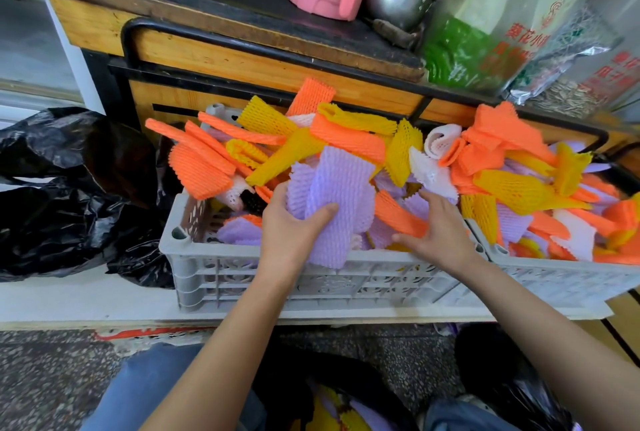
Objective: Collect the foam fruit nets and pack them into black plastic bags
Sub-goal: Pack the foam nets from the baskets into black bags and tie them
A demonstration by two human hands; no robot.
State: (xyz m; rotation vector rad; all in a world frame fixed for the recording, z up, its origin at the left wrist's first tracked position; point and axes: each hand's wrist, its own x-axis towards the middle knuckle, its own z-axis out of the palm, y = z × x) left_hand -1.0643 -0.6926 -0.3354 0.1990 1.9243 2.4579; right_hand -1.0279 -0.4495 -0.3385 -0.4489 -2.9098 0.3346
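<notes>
The left hand grips a bunch of purple foam nets, thumb across the front and fingers curled behind. The right hand lies open with its fingers spread on an orange net; its fingertips are partly hidden, so any hold there is uncertain. Below the wrists, nearest the person, an open black plastic bag already contains some nets. Under both hands is the grey crate, and beyond the fingers is a loose heap of nets. More black bags lie left of the left hand. The nets look featherlight, soft and springy. They are probably best gathered by the handful and squeezed flat so they don't spring free.
</notes>
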